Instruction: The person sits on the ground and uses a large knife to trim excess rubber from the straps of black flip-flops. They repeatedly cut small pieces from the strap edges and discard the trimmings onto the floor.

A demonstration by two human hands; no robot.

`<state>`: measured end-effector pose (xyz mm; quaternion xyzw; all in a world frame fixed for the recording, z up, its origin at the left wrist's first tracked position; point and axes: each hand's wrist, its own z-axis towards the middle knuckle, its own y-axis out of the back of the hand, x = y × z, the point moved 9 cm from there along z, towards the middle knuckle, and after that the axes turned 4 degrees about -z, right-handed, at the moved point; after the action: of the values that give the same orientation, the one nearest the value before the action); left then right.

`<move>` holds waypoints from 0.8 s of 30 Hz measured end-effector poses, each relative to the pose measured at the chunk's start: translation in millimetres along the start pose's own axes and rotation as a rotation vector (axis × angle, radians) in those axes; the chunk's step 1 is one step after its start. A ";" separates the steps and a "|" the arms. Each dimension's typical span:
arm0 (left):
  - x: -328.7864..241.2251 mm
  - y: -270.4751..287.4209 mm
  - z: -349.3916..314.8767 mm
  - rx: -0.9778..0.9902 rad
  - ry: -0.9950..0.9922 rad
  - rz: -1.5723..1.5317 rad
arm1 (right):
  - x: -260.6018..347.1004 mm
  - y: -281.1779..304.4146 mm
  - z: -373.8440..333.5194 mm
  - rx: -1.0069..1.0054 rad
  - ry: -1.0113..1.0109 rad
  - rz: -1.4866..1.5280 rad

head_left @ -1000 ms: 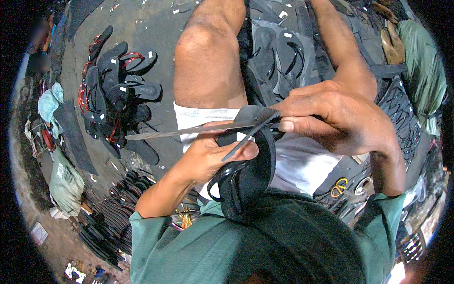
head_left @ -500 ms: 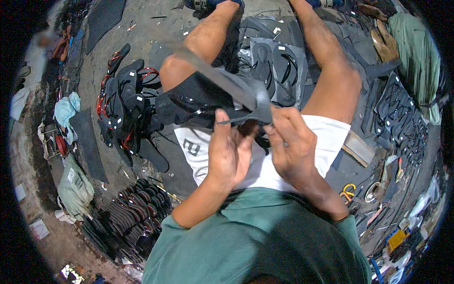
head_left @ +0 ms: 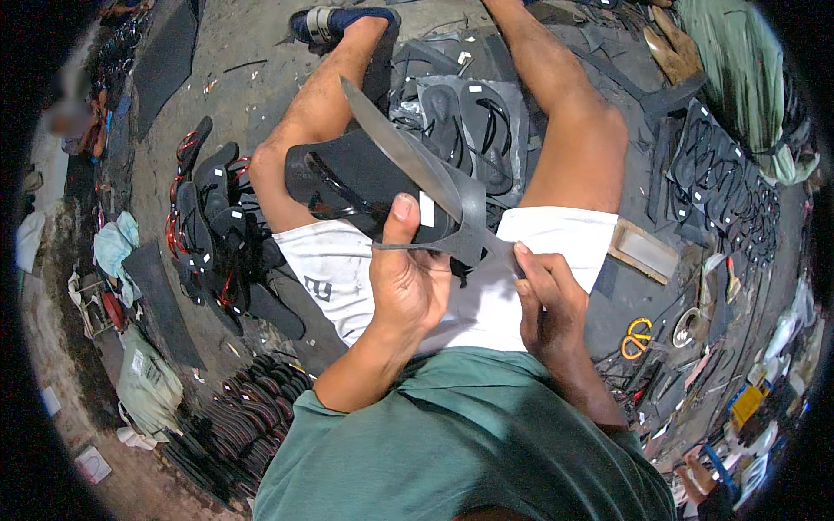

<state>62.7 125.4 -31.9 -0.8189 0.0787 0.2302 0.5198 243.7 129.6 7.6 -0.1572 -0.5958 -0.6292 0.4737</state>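
Head: sandal [head_left: 358, 174] between left fingers [head_left: 400, 222]

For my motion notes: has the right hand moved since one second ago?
Yes, the right hand moved left and down in view, judged against the yellow scissors.

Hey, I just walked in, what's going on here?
A person is handling footwear. The left hand holds a black flip-flop, thumb on top. A long grey tapering piece, perhaps a blade, and a curled dark strip lie across its near end in this view. The right hand is beside them, its grip unclear. More flip-flops lie beyond.
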 end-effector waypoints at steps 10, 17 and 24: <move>-7.7 40.1 -33.6 -0.121 0.077 0.260 | 28.2 -26.3 51.6 0.237 -0.030 0.181; -5.5 36.4 -43.9 -0.034 0.082 -0.103 | 31.9 -31.3 48.2 0.270 0.045 0.208; -10.1 28.8 -51.3 -0.072 0.062 -0.009 | 10.3 -20.4 12.4 0.294 -0.013 0.143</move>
<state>58.3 65.8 -32.6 -0.8440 0.0826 0.2052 0.4886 218.1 133.3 6.2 -0.1322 -0.6718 -0.4988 0.5314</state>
